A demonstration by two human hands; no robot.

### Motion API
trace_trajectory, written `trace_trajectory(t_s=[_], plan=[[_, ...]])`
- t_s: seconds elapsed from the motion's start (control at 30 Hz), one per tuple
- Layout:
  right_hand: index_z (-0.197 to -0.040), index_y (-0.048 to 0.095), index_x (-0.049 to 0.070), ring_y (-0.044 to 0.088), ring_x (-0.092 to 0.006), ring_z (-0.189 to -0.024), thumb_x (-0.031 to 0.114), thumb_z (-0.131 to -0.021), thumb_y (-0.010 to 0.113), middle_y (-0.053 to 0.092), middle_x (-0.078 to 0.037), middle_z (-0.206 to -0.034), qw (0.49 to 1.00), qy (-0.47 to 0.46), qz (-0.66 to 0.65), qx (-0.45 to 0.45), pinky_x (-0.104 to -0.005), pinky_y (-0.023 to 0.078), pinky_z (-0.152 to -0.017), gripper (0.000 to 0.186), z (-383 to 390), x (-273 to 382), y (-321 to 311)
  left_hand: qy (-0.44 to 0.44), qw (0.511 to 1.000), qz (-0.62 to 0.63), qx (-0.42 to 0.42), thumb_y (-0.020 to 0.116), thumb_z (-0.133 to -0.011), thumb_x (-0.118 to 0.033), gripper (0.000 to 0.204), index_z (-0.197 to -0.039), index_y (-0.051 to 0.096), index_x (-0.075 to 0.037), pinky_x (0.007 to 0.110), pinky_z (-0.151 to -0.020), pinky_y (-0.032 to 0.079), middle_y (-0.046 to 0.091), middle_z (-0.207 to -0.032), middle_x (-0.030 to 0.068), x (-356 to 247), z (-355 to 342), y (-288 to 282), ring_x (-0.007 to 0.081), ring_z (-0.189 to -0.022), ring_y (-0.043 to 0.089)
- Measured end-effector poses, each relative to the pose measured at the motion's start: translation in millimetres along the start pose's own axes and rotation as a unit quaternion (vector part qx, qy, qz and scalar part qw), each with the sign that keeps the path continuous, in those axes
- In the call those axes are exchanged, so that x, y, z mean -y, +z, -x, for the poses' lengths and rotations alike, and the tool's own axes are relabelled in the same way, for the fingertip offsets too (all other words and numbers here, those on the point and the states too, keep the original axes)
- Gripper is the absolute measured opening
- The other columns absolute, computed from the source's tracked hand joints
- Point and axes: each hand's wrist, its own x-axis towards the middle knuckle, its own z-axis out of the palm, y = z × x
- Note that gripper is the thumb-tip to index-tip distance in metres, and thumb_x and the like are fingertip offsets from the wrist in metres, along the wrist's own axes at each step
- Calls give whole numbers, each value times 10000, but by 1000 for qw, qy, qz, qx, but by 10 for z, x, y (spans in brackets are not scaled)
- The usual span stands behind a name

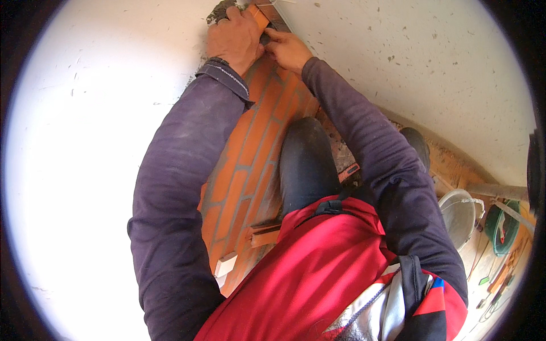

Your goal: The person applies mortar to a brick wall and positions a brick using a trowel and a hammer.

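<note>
And here at twelve o'clock, the orange rectangular clay brick point(259, 18) sits along eleven-to-five, upper end toward eleven! It looks stiff, fairly heavy, gritty, chippable; its long sides offer the best hold. The left hand point(234, 37) bends beside it, grip hidden, can't tell; the right hand point(288, 50) pinches a small dark item point(264, 38).
</note>
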Motion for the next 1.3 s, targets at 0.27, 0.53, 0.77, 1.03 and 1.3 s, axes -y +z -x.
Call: trace_trajectory(t_s=[0.27,0.53,0.77,1.03,1.3], plan=[[-1375,508,46,662,-252,-852,130,-888,532,695,-190,-1041,990,-13,139,13,-368,538,-773,495,61,111,-143,-35,997,20,61,833,-691,-425,632,-1109,594,-16,382,-710,551,596,-1006,147,-26,-70,-153,285,-831,668],[-1436,317,-97,698,-356,-894,145,-900,513,702,-222,-997,863,-1,502,48,-461,556,-762,621,-37,418,-65,-3,999,11,-34,822,-686,-468,552,-975,613,-47,391,-652,580,630,-919,124,65,-63,47,287,-790,703],[-1341,440,-58,715,-317,-833,223,-929,534,720,-187,-930,849,-8,525,66,-417,571,-712,507,-245,217,-70,5,1000,13,-22,818,-694,-470,582,-1018,619,-30,399,-669,581,628,-937,136,91,-42,48,303,-810,699],[-1044,639,3,716,-299,-884,238,-926,559,722,-181,-941,829,-10,558,39,-410,572,-763,275,-420,192,-16,-12,999,43,6,827,-688,-465,611,-1059,625,-23,410,-715,580,631,-1011,151,64,-97,-19,324,-866,690],[-1042,652,24,716,-313,-900,207,-929,542,719,-187,-987,835,-38,544,76,-446,574,-764,241,-191,424,-100,-12,998,45,40,820,-704,-437,598,-1076,619,-14,395,-727,565,623,-1028,165,74,-68,-1,316,-859,680]])
